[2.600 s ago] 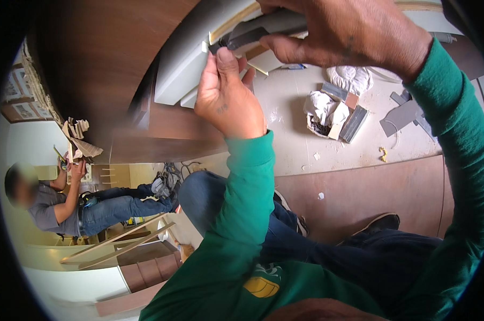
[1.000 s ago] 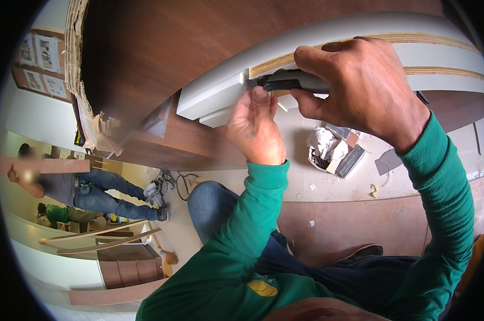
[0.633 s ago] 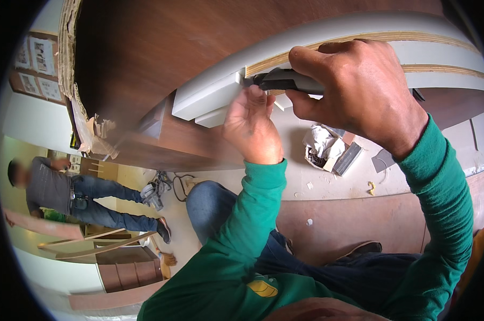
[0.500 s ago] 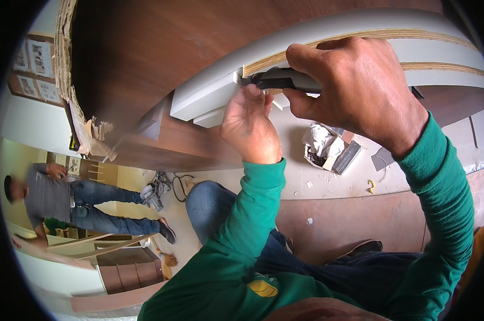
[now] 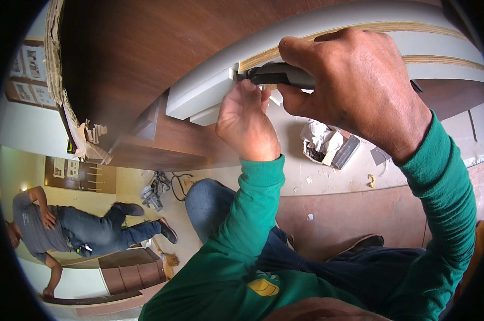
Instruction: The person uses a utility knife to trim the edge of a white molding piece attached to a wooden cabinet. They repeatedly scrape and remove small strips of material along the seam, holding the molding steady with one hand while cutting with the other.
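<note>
My right hand is wrapped round the handle of a grey and black utility knife. Its front end points left, at the corner where a white panel meets a board with a bare plywood edge. My left hand is closed just below, its thumb and fingers bunched against the knife's front end. Whatever sits between those fingertips is hidden. The blade itself cannot be made out clearly.
Brown wood panels rise in front. On the floor are a box of scraps and white cloth, a yellow scrap and a corded tool. A co-worker is at the left, beside a brown drawer unit.
Both my hands and the knife keep nearly the same place at the panel corner; the view has shifted slightly. The co-worker has stepped and lowered an arm toward a long board.
</note>
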